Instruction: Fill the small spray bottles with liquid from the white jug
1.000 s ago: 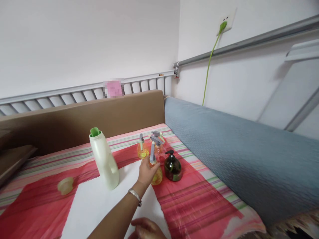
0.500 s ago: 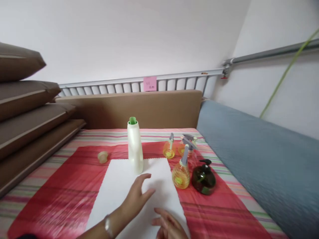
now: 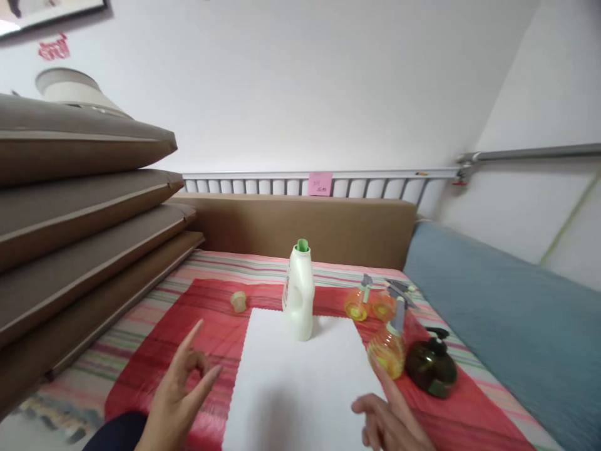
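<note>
My left hand (image 3: pixel 181 385) is raised over the red sheet with thumb and index finger apart, holding nothing. On the right, my right hand (image 3: pixel 389 404) hovers at the white mat's right edge, its index finger stretched toward the nearest spray bottle (image 3: pixel 387 347). I cannot tell whether that fingertip touches the bottle. A pale jug with a handle (image 3: pixel 300 294) stands upright on the far part of the white mat (image 3: pixel 305 376), a green spout showing in its open neck. Left of the mat, a small translucent cap (image 3: pixel 238 302) lies on the red sheet (image 3: pixel 211 332).
Beyond the nearest spray bottle are another spray bottle (image 3: pixel 359 300) and more spray heads. A dark pump bottle (image 3: pixel 432 366) stands to their right. Stacked brown cushions (image 3: pixel 84 219) rise at the left; a blue padded surface (image 3: pixel 507 300) borders the right.
My left hand has moved left, off the white mat, and my right hand has shifted right toward the spray bottle. The view has turned left. The jug shows its handle more clearly.
</note>
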Tool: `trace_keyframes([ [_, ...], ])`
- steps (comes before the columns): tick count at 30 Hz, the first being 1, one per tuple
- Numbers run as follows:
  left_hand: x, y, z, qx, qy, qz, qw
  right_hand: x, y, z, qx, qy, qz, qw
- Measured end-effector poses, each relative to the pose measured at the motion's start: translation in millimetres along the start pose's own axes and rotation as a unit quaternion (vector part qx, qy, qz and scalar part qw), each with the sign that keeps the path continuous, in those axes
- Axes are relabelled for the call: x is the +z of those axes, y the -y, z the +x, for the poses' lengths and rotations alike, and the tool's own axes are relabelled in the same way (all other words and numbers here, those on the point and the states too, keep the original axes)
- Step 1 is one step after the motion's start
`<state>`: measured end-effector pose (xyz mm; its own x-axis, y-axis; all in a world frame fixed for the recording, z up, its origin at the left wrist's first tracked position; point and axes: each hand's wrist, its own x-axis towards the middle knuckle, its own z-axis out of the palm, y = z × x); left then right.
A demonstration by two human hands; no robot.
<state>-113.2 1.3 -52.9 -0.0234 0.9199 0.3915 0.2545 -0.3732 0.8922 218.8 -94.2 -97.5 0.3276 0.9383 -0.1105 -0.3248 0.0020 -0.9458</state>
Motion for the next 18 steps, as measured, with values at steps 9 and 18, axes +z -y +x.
trace_keyframes([
  [9, 11.8, 14.3, 1.3, 0.006, 0.058, -0.062, 0.996, 101.2, 23.1, -35.0, -0.167, -0.019, -0.170, 0.971],
  [18, -26.8, -14.4, 7.2, 0.060, 0.083, -0.016, 0.995, 128.9, 58.5, -38.4, -0.314, -0.074, -0.367, 0.873],
])
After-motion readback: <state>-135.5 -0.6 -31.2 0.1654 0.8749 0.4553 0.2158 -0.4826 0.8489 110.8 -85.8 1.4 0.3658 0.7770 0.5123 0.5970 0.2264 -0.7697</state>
